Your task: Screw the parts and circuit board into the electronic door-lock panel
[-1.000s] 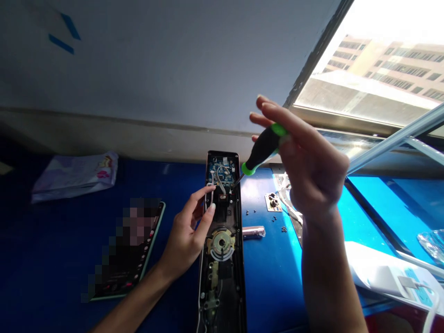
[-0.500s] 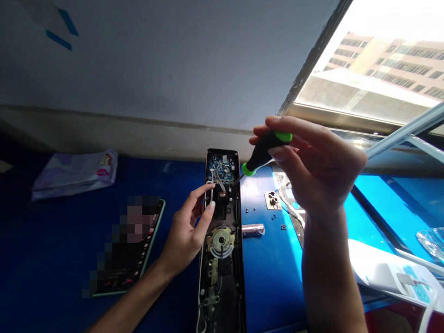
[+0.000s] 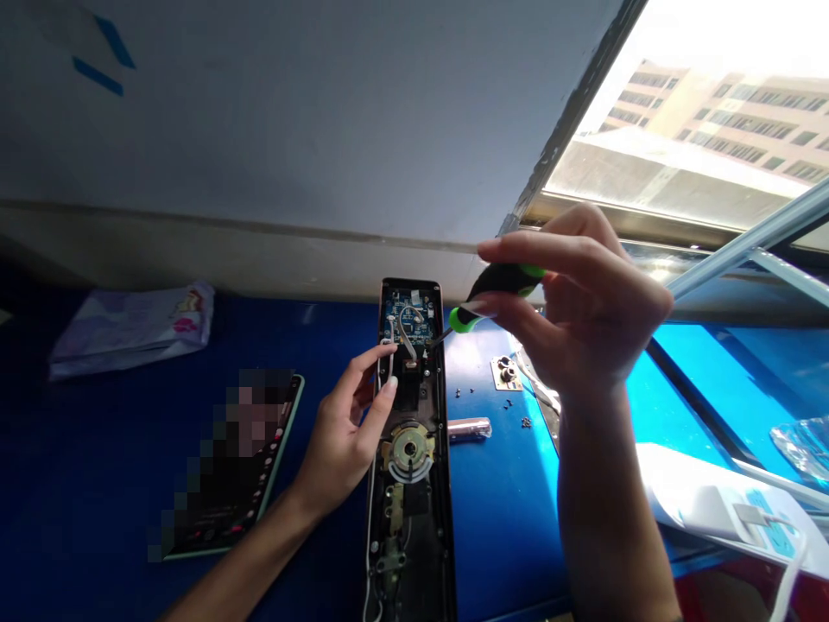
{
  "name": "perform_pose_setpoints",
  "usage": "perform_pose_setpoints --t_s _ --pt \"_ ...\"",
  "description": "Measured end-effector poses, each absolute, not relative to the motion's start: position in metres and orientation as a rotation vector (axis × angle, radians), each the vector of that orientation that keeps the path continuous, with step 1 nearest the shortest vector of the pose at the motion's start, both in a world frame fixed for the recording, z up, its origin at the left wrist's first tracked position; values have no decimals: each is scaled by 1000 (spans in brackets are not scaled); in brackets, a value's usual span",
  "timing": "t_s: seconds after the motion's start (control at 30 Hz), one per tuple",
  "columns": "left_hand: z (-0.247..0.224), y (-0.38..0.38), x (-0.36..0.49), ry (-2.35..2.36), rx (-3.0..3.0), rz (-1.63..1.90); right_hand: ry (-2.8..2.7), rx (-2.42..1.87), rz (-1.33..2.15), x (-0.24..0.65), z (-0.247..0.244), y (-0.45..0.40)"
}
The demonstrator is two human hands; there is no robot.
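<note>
A long black housing (image 3: 424, 510) stands lengthwise before me on the blue table, with a blue circuit board (image 3: 408, 320) in its far end and a round metal part (image 3: 409, 451) midway. My left hand (image 3: 353, 423) is at its left edge, thumb and index finger around a thin white cable (image 3: 390, 367). Between the fingers of my right hand (image 3: 576, 302) is a black and green screwdriver (image 3: 496, 289). It tilts down to the left, its tip at the housing's right side, just below the board. Exactly what the tip touches is too small to tell.
A phone (image 3: 239, 475) and a purple package (image 3: 139, 328) lie left. Right of the housing are a small metal plate (image 3: 507, 373), several tiny screws (image 3: 526, 422) and a wrapped cylinder (image 3: 470, 429). A white device (image 3: 705, 501) with a cable sits farther right, near the window.
The fingers of my right hand have shifted around the screwdriver handle, with the index finger more stretched out. The whole view has moved slightly. My left hand keeps its place on the cable.
</note>
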State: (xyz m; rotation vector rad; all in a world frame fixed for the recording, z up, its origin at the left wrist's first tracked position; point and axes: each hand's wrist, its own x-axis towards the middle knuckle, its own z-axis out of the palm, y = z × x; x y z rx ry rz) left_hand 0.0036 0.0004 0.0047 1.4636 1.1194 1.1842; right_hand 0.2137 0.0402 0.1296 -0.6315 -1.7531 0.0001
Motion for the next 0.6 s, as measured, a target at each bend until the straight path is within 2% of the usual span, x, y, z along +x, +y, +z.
perform_pose_setpoints --t_s 0.23,0.6 --pt "6 -1 4 1114 1456 1188 -1916 -670 466 220 134 31" --pt "3 -1 4 1143 1480 1215 -1887 -777 233 221 133 30"
